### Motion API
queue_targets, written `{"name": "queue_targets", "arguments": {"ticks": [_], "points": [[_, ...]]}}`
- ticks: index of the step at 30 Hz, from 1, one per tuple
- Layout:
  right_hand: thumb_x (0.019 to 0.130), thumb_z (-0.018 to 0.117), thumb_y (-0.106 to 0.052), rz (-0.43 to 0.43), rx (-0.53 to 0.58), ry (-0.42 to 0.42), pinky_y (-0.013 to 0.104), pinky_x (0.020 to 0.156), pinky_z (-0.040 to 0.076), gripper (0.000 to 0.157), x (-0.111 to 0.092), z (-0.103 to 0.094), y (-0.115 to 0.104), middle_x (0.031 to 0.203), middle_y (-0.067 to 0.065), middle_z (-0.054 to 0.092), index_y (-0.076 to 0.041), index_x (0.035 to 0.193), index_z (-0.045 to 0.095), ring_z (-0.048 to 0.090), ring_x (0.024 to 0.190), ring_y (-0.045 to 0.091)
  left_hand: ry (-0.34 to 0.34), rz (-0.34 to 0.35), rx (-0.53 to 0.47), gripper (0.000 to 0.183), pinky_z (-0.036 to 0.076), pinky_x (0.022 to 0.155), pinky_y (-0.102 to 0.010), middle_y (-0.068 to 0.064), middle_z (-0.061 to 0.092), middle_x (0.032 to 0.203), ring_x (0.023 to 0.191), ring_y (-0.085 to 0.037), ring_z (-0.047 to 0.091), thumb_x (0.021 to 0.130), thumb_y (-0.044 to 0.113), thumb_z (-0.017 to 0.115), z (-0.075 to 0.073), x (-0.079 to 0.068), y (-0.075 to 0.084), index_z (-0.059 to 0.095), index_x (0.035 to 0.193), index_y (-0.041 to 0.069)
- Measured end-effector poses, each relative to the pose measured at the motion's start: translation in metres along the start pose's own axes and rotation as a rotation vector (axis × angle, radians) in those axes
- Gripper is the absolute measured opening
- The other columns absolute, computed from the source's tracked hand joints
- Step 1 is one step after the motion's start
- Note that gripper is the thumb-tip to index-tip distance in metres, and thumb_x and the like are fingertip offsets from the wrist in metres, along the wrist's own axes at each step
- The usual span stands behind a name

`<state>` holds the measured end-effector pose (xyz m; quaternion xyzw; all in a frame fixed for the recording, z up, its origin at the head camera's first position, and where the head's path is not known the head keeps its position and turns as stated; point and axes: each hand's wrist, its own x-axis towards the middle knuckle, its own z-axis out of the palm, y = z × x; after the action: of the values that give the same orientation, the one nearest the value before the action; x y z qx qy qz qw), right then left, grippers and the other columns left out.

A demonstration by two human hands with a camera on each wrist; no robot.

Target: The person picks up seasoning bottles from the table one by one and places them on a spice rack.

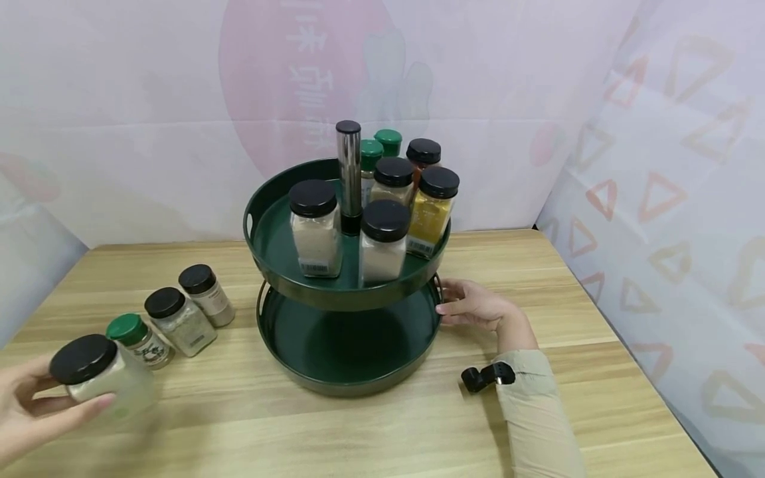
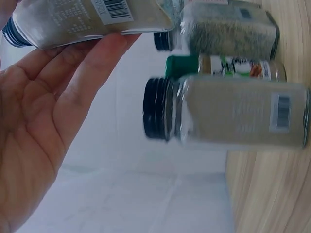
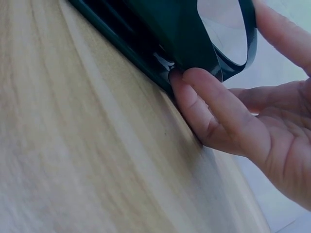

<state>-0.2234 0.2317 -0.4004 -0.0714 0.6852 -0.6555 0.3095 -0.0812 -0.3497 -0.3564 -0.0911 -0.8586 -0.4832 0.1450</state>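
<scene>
My left hand (image 1: 30, 408) grips a clear spice jar (image 1: 116, 382) with a black lid at the lower left, blurred in the head view. The left wrist view shows the held jar tilted, with pale powder and a barcode label. Beside it there, a black-lidded jar (image 2: 243, 111) of beige powder stands on the table. Across the table, my right hand (image 1: 475, 307) grips the right side of the lower tray of a dark green two-tier tray (image 1: 346, 382). In the right wrist view, fingertips (image 3: 199, 75) touch its edge beside the handle opening.
A green-capped bottle (image 1: 140, 340), a jar of green herbs (image 1: 179, 322) and a black-capped bottle (image 1: 206, 294) stand left of the tray. The upper tier (image 1: 275, 232) carries several jars around a metal post (image 1: 349, 172). White printed cloth (image 1: 149, 166) hangs behind the table.
</scene>
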Motion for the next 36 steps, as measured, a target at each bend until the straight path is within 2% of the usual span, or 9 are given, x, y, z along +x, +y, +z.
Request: {"name": "queue_targets", "arguments": {"ticks": [3,5,10,13,19,26,28,31,36], "points": [[0.095,0.061,-0.002,0.003,-0.005,-0.005,0.029,0.093,0.057,0.076,0.001,0.001,0.000,0.156,0.032,0.024,0.005,0.154,0.014,0.061,0.108,0.015,-0.052,0.034,0.080,0.073,0.053,0.060,-0.005,0.032,0.063,0.096,0.082,0.017,0.061,0.065,-0.020,0.079,0.007,0.006,0.002,0.064,0.105,0.038],[0.095,0.060,-0.002,0.005,-0.005,-0.005,0.028,0.093,0.057,0.076,0.001,0.001,0.001,0.156,0.031,0.024,0.005,0.155,0.014,0.061,0.108,0.015,-0.082,0.030,0.155,0.067,0.053,0.060,-0.005,0.035,0.062,0.093,0.080,0.018,0.061,0.068,-0.011,0.083,0.009,0.010,0.001,0.062,0.107,0.040],[0.095,0.061,-0.003,-0.001,0.000,-0.009,0.029,0.094,0.057,0.079,0.001,0.000,0.001,0.157,0.032,0.023,0.005,0.155,0.011,0.061,0.108,0.014,-0.192,0.030,0.242,0.038,0.052,0.057,-0.009,0.030,0.065,0.087,0.074,0.013,0.065,0.075,0.004,0.084,0.018,0.024,0.011,0.068,0.103,0.023],[0.094,0.062,-0.003,-0.003,0.003,-0.013,0.028,0.094,0.057,0.080,0.001,-0.002,0.001,0.156,0.032,0.023,0.006,0.155,0.010,0.062,0.107,0.014,-0.242,0.034,0.227,0.028,0.051,0.055,-0.012,0.022,0.067,0.085,0.072,0.008,0.068,0.077,0.005,0.083,0.027,0.032,0.019,0.068,0.100,0.013],[0.095,0.061,-0.003,-0.002,0.003,-0.021,0.027,0.093,0.057,0.080,0.001,-0.004,0.001,0.156,0.032,0.023,0.005,0.156,0.009,0.062,0.106,0.012,-0.307,0.057,0.222,0.031,0.052,0.059,-0.013,0.015,0.066,0.090,0.072,0.003,0.069,0.079,0.012,0.084,0.047,0.047,0.029,0.067,0.104,0.014],[0.095,0.061,-0.002,-0.001,0.006,-0.016,0.027,0.091,0.057,0.079,-0.001,-0.004,0.001,0.156,0.033,0.022,0.005,0.155,0.010,0.062,0.107,0.014,-0.391,0.165,0.143,0.037,0.059,0.066,-0.017,0.010,0.069,0.094,0.077,-0.001,0.071,0.078,0.012,0.085,0.075,0.064,0.043,0.067,0.110,0.014],[0.095,0.061,-0.002,0.000,0.006,-0.016,0.027,0.091,0.057,0.079,-0.001,-0.003,0.001,0.156,0.032,0.022,0.006,0.155,0.011,0.061,0.107,0.014,-0.405,0.180,0.139,0.035,0.059,0.067,-0.018,0.009,0.069,0.092,0.078,0.000,0.070,0.077,0.014,0.086,0.082,0.068,0.047,0.067,0.107,0.016],[0.094,0.062,-0.003,0.003,0.004,-0.017,0.027,0.092,0.057,0.079,0.000,-0.002,0.001,0.157,0.031,0.022,0.005,0.155,0.012,0.061,0.108,0.014,-0.421,0.178,0.134,0.030,0.060,0.068,-0.020,0.006,0.066,0.088,0.079,0.000,0.069,0.077,0.015,0.086,0.090,0.073,0.051,0.067,0.100,0.016],[0.095,0.061,-0.003,0.003,-0.002,-0.014,0.028,0.093,0.057,0.079,0.001,-0.003,0.000,0.157,0.031,0.021,0.005,0.155,0.011,0.061,0.107,0.014,-0.461,0.197,0.091,0.030,0.061,0.070,-0.021,0.001,0.066,0.090,0.082,0.000,0.070,0.077,0.015,0.086,0.103,0.079,0.054,0.068,0.102,0.011]]}}
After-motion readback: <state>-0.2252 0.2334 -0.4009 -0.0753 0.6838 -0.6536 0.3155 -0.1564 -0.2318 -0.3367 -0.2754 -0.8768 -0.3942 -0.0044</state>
